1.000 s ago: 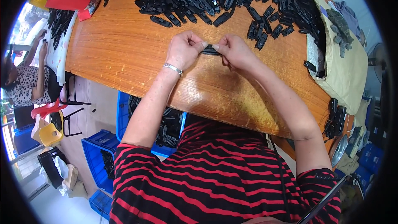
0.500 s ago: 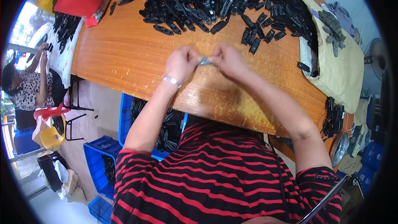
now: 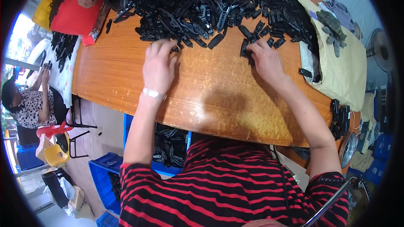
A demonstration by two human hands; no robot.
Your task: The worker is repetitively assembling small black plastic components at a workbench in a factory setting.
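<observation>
A wide heap of small black plastic parts covers the far side of the wooden table. My left hand, with a silvery band at the wrist, is at the heap's near edge. Its fingers are bent over the parts, and its thumb stands apart from them. Farther right, my right hand has its fingers closed around a black plastic part in a loose cluster. That hand partly hides the parts beneath it.
A beige sack with a grey glove on it stands at the right. A red bag lies far left. Blue crates sit below the table's front edge. Another person works at the left.
My hands have parted from the middle of the table and reached forward to the black parts, left and right. The small bluish thing between my fingertips is no longer visible.
</observation>
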